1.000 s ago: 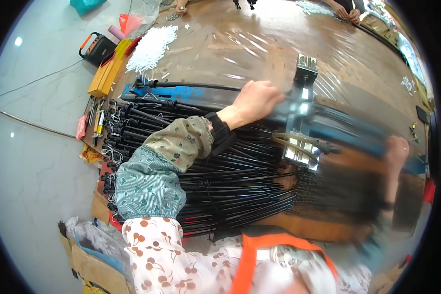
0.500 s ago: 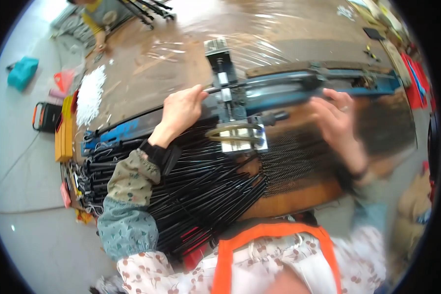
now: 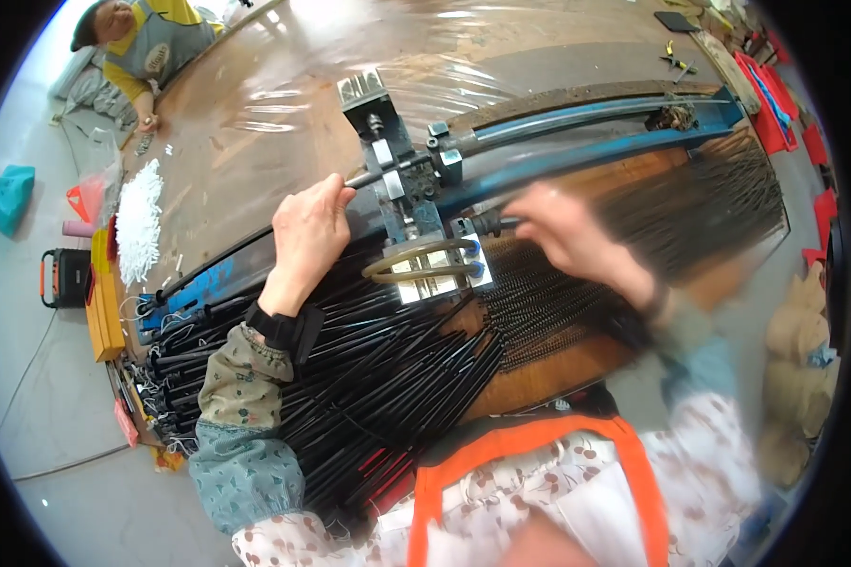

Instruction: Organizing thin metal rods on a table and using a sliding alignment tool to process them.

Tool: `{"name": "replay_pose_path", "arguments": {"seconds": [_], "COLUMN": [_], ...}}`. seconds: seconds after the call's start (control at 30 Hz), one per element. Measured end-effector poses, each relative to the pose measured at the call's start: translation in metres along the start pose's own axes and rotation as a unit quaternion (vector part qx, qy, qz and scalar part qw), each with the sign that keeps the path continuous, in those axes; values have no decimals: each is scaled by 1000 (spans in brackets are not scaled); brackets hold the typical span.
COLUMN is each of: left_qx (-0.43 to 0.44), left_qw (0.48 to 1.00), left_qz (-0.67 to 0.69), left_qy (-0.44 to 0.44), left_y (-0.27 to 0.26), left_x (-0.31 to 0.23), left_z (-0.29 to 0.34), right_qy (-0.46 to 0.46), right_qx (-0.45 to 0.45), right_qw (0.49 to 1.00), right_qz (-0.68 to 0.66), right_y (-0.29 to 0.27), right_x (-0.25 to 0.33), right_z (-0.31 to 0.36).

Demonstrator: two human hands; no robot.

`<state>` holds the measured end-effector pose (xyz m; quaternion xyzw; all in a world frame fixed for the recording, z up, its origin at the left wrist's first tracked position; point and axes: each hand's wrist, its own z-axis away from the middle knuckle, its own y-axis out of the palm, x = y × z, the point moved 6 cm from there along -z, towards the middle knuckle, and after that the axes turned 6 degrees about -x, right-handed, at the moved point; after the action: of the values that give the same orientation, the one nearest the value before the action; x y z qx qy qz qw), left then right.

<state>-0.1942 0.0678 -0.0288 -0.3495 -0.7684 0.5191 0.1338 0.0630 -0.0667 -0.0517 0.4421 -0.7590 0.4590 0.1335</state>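
My left hand (image 3: pixel 310 231) is closed in a pinch on a thin black cable (image 3: pixel 265 233), just left of a metal clamping fixture (image 3: pixel 388 156). The cable runs from the lower left through the hand and into the fixture. My right hand (image 3: pixel 572 236) is smeared by motion. Its fingertips are at or close to the black lever (image 3: pixel 485 223) on the fixture's right side; whether they grip it I cannot tell. A curved hose (image 3: pixel 416 255) loops over the fixture's near end.
Many black cables (image 3: pixel 378 378) lie piled in front, with thin dark coiled lengths (image 3: pixel 558 293) to their right. Behind runs a blue rail (image 3: pixel 596 175). White small tubes (image 3: pixel 139 222) are heaped at left, near a yellow box (image 3: pixel 104 298). A co-worker (image 3: pixel 156 52) sits far left; pliers (image 3: pixel 676 61) lie far right.
My right hand has moved left and down, from the rail to beside the fixture's lever. The left hand keeps its pinch on the cable. The whole view has shifted, bringing more of the co-worker in.
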Motion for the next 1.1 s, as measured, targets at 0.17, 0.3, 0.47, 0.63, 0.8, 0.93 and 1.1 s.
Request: {"name": "replay_pose_path", "arguments": {"seconds": [0.17, 0.3, 0.47, 0.63, 0.8, 0.93, 1.1], "left_qx": [-59, -126, -161, -189, -276, -395, -511], "left_qw": [990, 967, 926, 951, 945, 910, 857], "left_qz": [-40, -121, -298, -192, -77, -15, -26], "left_qy": [122, 185, 166, 153, 159, 125, 58], "left_y": [-4, -31, -53, -51, -85, -124, -178], "left_x": [-27, 62, 81, 39, 2, -14, -19], "left_z": [-11, 2, -13, -17, -19, 7, 91], "right_qy": [13, -61, -132, -136, -88, -55, 13], "right_qx": [24, 73, 142, 208, 190, 126, 138], "right_qw": [999, 958, 949, 938, 942, 956, 964], "right_qz": [24, 271, 249, 241, 262, 260, 227], "right_y": [-7, -29, 8, 23, 29, 43, 34], "right_x": [-9, 3, 30, 13, 18, 33, 37], "right_z": [-7, 33, 44, 39, 29, 35, 31]}}
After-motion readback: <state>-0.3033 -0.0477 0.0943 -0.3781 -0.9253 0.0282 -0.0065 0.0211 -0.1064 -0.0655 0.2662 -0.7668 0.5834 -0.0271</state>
